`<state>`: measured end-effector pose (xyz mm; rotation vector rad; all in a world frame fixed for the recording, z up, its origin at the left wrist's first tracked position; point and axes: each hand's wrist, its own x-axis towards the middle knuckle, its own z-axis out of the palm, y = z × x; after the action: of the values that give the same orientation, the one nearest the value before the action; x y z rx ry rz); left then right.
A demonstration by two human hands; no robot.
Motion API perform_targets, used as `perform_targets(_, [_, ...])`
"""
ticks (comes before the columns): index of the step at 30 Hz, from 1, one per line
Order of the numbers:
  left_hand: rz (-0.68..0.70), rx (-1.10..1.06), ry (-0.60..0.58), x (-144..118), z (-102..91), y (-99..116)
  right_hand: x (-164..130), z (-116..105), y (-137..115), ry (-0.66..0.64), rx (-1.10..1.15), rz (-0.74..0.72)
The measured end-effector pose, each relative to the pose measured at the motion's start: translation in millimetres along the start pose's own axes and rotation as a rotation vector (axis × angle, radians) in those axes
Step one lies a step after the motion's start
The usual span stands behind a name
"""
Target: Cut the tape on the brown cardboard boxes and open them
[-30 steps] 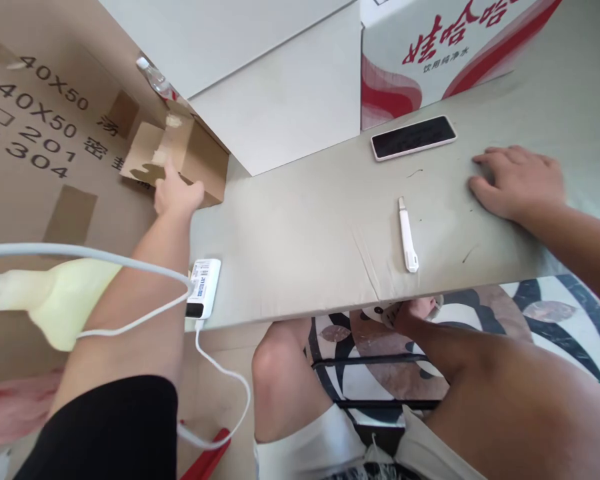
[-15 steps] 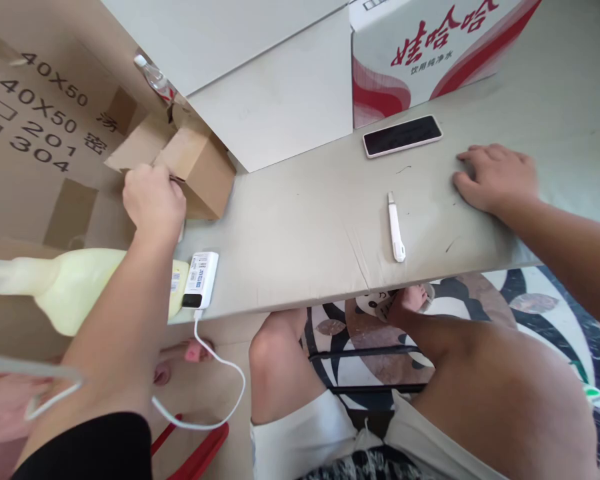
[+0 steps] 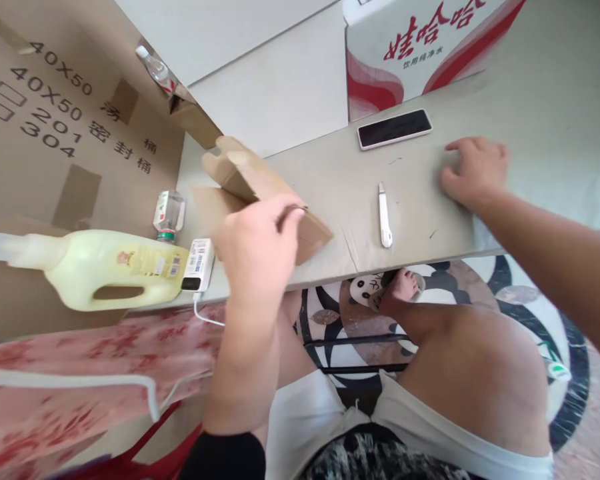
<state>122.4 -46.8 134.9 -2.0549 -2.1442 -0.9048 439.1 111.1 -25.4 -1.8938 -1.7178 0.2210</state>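
Grey board (image 3: pixel 330 200) is the biggest thing I see from here: a flat sheet lying across the middle of the view as a work surface, its near edge hanging over the person's knees. At ten o'clock a large brown carton (image 3: pixel 80 133) printed with 40X50 lies flat against the board's left edge, and at one o'clock a white and red drinks carton (image 3: pixel 405 53) stands on the board's far side.

Next down, a pale yellow jug (image 3: pixel 105 267) lies on its side at nine o'clock, handle toward me, so it cannot tip.

The small cardboard box (image 3: pixel 260 193) is just left of centre, tilted, flaps open toward eleven o'clock, its lower corner at or just over the board. My left hand (image 3: pixel 255 253) curls around its near side, thumb on top and fingers under, closed firmly on it; I judge that grip lets the box be carried without folding.

My right hand (image 3: pixel 473 170) rests at two o'clock, palm down, fingers loosely spread and holding nothing, pressing the board as if to steady it.

Smaller things: a phone (image 3: pixel 394 128) face up at one o'clock, a white power bank (image 3: pixel 197 265) on its cable at the board's left corner, a small clear bottle (image 3: pixel 169 213) beside it, and a white utility knife (image 3: pixel 383 215) between the hands.
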Motion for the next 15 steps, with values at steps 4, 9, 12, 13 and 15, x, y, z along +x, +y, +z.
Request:
perform_targets(4, [0.126,-0.065,-0.152,-18.7,16.8,34.0,-25.1,-18.6,-58.8,-0.085,0.431,-0.258])
perform_targets(9, [0.345,-0.259,-0.011,-32.9,4.9,31.9,-79.0,-51.0,-124.1,-0.139,0.784,-0.416])
perform_targets(12, [0.267,-0.366,0.327,-25.4,-1.5,0.2,-113.7,-54.3,-136.5,-0.127,0.916,-0.432])
perform_targets(13, [0.19,-0.426,0.387,-18.6,0.2,-15.1,-122.5,-51.8,-136.8,-0.133,0.927,-0.453])
perform_targets(15, [-0.02,-0.574,0.428,-0.3,10.0,-48.4,-134.3,-43.4,-134.1,-0.16,0.923,-0.487])
